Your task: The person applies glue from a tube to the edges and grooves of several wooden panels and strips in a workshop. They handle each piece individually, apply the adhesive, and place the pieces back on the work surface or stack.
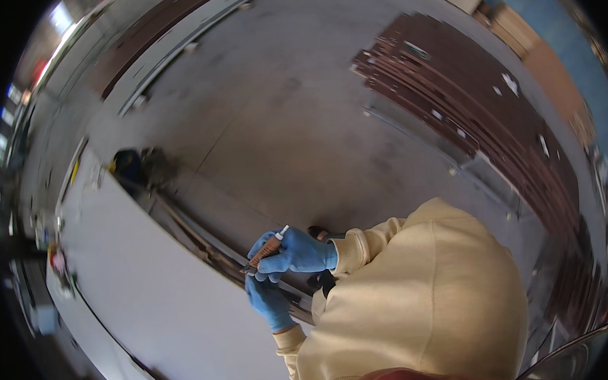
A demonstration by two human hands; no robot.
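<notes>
My right hand (304,250), in a blue glove, is closed round a slim brown tube (269,249) with a white nozzle. The tube slants, with its nozzle pointing up and to the right. Just below its lower end is my left hand (271,305), also gloved in blue. Its fingers are curled up against the right hand's fingers; whatever they pinch is hidden. Both hands are over the near right edge of a large pale tabletop (149,283).
Stacked dark brown panels (465,89) lie on a metal frame at the right. Another long stack (169,38) stands at the upper left. A dark blue object (127,166) is beside the table's far end. Small items (59,264) line the table's left edge. Grey floor (265,116) lies between.
</notes>
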